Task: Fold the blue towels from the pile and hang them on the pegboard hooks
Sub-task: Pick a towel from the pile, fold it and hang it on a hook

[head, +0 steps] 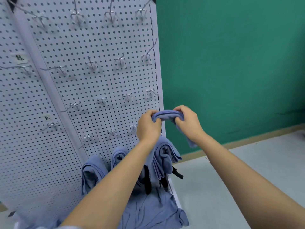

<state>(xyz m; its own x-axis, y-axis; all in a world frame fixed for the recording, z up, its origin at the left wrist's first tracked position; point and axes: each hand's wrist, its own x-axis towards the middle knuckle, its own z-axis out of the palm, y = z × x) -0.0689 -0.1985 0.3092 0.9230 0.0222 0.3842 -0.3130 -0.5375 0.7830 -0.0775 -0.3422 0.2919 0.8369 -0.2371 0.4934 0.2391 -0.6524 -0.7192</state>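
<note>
Along the foot of the pegboard (99,80), three folded blue towels (92,171) are already hanging on the lowest hooks, while a loose pile (148,212) is waiting below them, so I judge the job partway done. Just above the rightmost hung towel, the left hand (147,126) and right hand (188,121) are both pinching a folded towel (166,115) stretched between them at the pegboard's right edge.
</note>
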